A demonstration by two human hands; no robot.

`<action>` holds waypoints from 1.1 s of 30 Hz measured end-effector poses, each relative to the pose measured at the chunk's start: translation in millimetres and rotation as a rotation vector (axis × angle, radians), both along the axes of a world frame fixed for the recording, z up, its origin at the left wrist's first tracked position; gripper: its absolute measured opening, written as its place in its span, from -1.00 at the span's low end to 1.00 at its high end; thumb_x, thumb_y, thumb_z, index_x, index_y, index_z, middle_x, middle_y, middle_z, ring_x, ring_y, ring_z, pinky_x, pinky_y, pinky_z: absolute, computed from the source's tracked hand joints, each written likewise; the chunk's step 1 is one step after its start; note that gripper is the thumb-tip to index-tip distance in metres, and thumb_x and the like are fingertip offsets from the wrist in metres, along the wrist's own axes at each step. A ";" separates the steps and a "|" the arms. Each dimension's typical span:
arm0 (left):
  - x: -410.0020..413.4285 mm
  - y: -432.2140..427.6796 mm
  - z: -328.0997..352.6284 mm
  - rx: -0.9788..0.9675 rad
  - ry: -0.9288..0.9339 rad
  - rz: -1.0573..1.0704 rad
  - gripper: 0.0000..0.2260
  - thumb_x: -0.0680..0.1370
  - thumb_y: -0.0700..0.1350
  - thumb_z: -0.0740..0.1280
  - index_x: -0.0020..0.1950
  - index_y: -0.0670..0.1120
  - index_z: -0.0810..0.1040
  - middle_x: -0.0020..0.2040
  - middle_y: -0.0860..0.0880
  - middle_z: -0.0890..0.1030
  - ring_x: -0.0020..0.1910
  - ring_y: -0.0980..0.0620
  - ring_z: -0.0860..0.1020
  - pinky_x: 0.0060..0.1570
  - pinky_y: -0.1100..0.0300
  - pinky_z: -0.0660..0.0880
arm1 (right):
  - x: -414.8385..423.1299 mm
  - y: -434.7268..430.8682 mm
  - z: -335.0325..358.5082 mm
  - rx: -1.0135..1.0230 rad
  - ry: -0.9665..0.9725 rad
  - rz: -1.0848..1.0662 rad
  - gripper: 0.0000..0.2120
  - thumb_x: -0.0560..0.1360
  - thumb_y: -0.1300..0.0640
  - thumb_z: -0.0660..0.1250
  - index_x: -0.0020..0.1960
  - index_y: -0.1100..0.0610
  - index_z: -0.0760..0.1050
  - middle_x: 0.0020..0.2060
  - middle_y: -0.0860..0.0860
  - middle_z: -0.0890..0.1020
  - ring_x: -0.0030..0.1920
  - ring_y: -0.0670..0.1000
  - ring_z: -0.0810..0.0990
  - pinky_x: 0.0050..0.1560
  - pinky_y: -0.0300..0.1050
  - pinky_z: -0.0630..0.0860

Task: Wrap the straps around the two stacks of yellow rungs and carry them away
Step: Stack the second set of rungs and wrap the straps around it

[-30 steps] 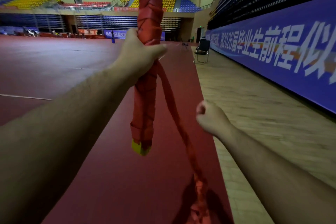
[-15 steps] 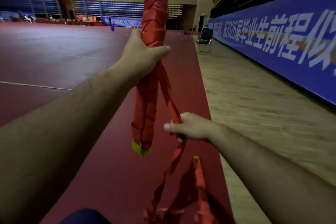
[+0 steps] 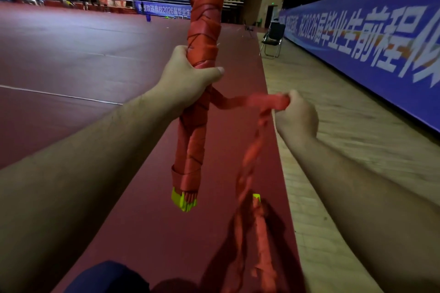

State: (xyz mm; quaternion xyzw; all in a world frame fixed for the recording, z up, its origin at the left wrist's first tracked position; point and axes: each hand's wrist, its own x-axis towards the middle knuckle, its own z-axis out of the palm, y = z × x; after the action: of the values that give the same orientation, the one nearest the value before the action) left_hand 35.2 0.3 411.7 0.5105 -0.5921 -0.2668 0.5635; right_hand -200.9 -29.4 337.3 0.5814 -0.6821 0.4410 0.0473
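A long stack of yellow rungs point(image 3: 183, 200) stands nearly upright in front of me, bound almost end to end in red strap wrapping point(image 3: 204, 28), with only its yellow lower end showing. My left hand point(image 3: 185, 78) grips the bundle at mid-height. To the right, my right hand point(image 3: 296, 118) pinches the loose red strap point(image 3: 247, 103), drawn out sideways from the bundle. The rest of the strap hangs down to a heap on the floor, where the yellow tip of a second stack point(image 3: 256, 197) pokes out.
I stand on a dark red mat point(image 3: 100, 59) in a sports hall. Wooden floor point(image 3: 345, 126) runs along the right, bordered by a blue banner wall point(image 3: 381, 38). A folding chair point(image 3: 272, 40) stands ahead on the right. Tiered seats line the far end.
My right hand took hold of the hanging strap low beside the bundle, then lifted and pulled it out to the right. My left hand kept its grip on the bundle.
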 end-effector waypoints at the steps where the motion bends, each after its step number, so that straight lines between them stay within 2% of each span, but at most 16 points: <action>1: 0.5 -1.5 0.2 0.002 0.010 -0.002 -0.50 0.42 -0.02 0.56 0.25 -0.05 0.41 0.00 -0.06 0.57 -0.24 0.04 0.60 -0.25 0.13 0.64 | -0.3 -5.7 2.6 0.005 -0.079 0.150 -0.85 0.49 0.19 0.34 -0.02 -0.04 0.53 -0.21 -0.09 0.58 -0.20 -0.02 0.51 -0.17 -0.16 0.37; 4: -1.1 -4.1 6.0 -0.016 0.065 -0.021 -0.48 0.42 -0.04 0.56 0.28 -0.08 0.41 0.00 -0.07 0.57 -0.32 0.09 0.61 -0.26 0.11 0.66 | 10.9 -5.3 5.5 0.275 -0.271 0.574 -0.77 0.55 0.31 0.31 -0.13 -0.02 0.54 -0.22 -0.10 0.62 -0.25 -0.13 0.56 -0.17 -0.17 0.44; 6: 0.0 -6.2 8.4 -0.032 0.067 -0.013 -0.47 0.40 -0.02 0.57 0.26 -0.08 0.42 0.01 -0.08 0.58 -0.23 0.04 0.61 -0.16 0.02 0.68 | 15.4 3.9 8.2 0.675 -0.411 0.671 -0.73 0.56 0.37 0.24 -0.10 0.04 0.57 -0.25 0.00 0.69 -0.31 -0.08 0.65 -0.24 -0.16 0.49; 8: 1.5 -6.9 10.4 -0.036 0.066 -0.011 -0.47 0.40 0.00 0.57 0.26 -0.05 0.42 0.02 -0.07 0.58 -0.20 0.03 0.61 -0.17 0.06 0.68 | 12.4 13.3 6.5 1.151 -0.285 0.625 -0.83 0.59 0.30 0.22 0.00 0.12 0.56 -0.19 0.10 0.72 -0.28 0.07 0.71 -0.24 -0.13 0.54; 10: 2.5 -6.7 11.4 -0.042 0.063 -0.010 -0.48 0.40 0.01 0.57 0.25 -0.04 0.42 0.02 -0.05 0.59 -0.22 0.06 0.61 -0.24 0.15 0.65 | 7.7 15.6 2.5 1.393 0.011 0.434 -0.83 0.62 0.25 0.18 0.05 0.21 0.55 -0.22 0.11 0.71 -0.33 0.10 0.69 -0.31 -0.16 0.52; 12: 3.4 -6.4 10.0 -0.054 0.047 -0.010 -0.49 0.41 0.00 0.56 0.24 -0.04 0.42 0.00 -0.04 0.58 -0.23 0.07 0.59 -0.24 0.17 0.64 | 6.3 6.9 -3.1 1.252 0.199 0.241 -0.72 0.58 0.28 0.13 0.05 0.31 0.62 -0.16 0.14 0.71 -0.28 0.14 0.69 -0.30 -0.10 0.56; 14: 3.0 -5.8 6.4 -0.052 0.029 -0.012 -0.48 0.41 0.00 0.56 0.25 -0.05 0.41 -0.02 -0.03 0.57 -0.23 0.06 0.59 -0.21 0.14 0.66 | 6.8 -0.7 -6.9 1.020 0.243 0.190 -0.67 0.54 0.28 0.10 0.03 0.37 0.62 -0.11 0.20 0.71 -0.17 0.20 0.71 -0.19 0.03 0.64; 15: 3.2 -6.1 4.1 -0.047 0.017 -0.009 -0.48 0.41 0.00 0.56 0.26 -0.05 0.41 -0.01 -0.04 0.57 -0.22 0.04 0.60 -0.20 0.11 0.66 | 7.6 -1.1 -7.8 0.953 0.297 0.192 -0.69 0.54 0.27 0.10 0.02 0.37 0.59 -0.15 0.18 0.68 -0.17 0.19 0.69 -0.17 -0.01 0.65; 17: 3.6 -7.2 -1.3 -0.041 -0.007 -0.003 -0.47 0.40 0.02 0.56 0.26 -0.05 0.40 0.02 -0.06 0.57 -0.17 0.00 0.62 -0.16 0.07 0.67 | 6.5 0.8 -11.3 0.917 0.463 0.212 -0.76 0.56 0.23 0.13 -0.01 0.28 0.56 -0.26 0.09 0.57 -0.22 0.12 0.59 -0.29 -0.16 0.53; 19: 3.6 -8.2 -6.5 -0.047 -0.009 0.009 -0.47 0.39 0.02 0.56 0.25 -0.05 0.41 0.01 -0.05 0.57 -0.18 0.01 0.61 -0.14 0.06 0.67 | -0.2 2.8 -21.6 0.873 0.524 0.246 -0.80 0.53 0.24 0.20 -0.04 0.20 0.61 -0.24 0.06 0.60 -0.13 0.13 0.62 -0.24 -0.16 0.49; 22: 0.6 -11.0 -15.9 -0.032 0.021 -0.008 -0.48 0.41 -0.02 0.56 0.25 -0.06 0.41 -0.04 -0.02 0.56 -0.27 0.09 0.59 -0.25 0.13 0.64 | -7.5 6.7 -35.0 0.708 0.249 0.409 -0.73 0.43 0.35 0.24 -0.24 0.03 0.59 -0.27 -0.01 0.68 -0.19 0.05 0.66 -0.19 -0.17 0.53; 25: -3.1 -15.7 -31.2 0.018 0.071 -0.058 -0.48 0.42 -0.05 0.56 0.27 -0.07 0.41 -0.06 -0.02 0.56 -0.42 0.21 0.57 -0.39 0.25 0.55 | -5.2 14.9 -48.5 0.695 -0.125 0.591 -0.74 0.42 0.42 0.22 -0.30 0.11 0.50 -0.41 0.06 0.63 -0.35 0.09 0.60 -0.30 -0.13 0.50; 28: -2.2 -23.4 -49.3 0.111 0.161 -0.110 -0.52 0.44 -0.07 0.51 0.29 -0.09 0.43 -0.06 -0.06 0.58 -0.35 0.12 0.58 -0.35 0.22 0.54 | -14.1 19.6 -68.4 0.827 -0.151 0.655 -0.82 0.48 0.11 0.40 -0.29 0.03 0.51 -0.44 0.02 0.49 -0.41 0.03 0.42 -0.41 -0.18 0.36; 30: -0.5 -25.9 -64.3 0.191 0.287 -0.173 -0.58 0.44 -0.08 0.44 0.26 -0.11 0.45 -0.10 -0.08 0.58 -0.33 0.07 0.58 -0.31 0.17 0.56 | -21.6 22.4 -81.8 0.905 -0.138 0.657 -0.69 0.43 -0.21 0.45 -0.31 -0.02 0.51 -0.44 -0.03 0.46 -0.41 -0.03 0.41 -0.40 -0.20 0.33; 31: -0.4 -26.4 -74.6 0.230 0.362 -0.210 -0.60 0.44 -0.08 0.42 0.25 -0.11 0.46 -0.11 -0.07 0.58 -0.31 0.06 0.58 -0.27 0.16 0.56 | -24.3 25.0 -89.6 0.915 -0.212 0.663 -0.63 0.43 -0.27 0.43 -0.32 0.00 0.50 -0.44 0.00 0.45 -0.42 -0.02 0.42 -0.39 -0.20 0.34; 33: 0.8 -25.5 -98.4 0.261 0.478 -0.292 -0.64 0.51 -0.13 0.42 0.28 -0.12 0.47 -0.09 -0.05 0.60 -0.24 0.08 0.60 -0.19 0.15 0.57 | -28.8 31.8 -103.5 0.917 -0.410 0.716 -0.64 0.51 -0.16 0.39 -0.27 0.08 0.46 -0.47 0.07 0.45 -0.45 0.04 0.44 -0.38 -0.19 0.40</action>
State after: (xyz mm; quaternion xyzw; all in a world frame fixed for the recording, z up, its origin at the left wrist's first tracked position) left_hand 36.0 -25.2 313.3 0.4110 -0.4707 -0.5313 0.5720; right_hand -229.7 2.4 233.8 0.6387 -0.5599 0.1942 -0.4908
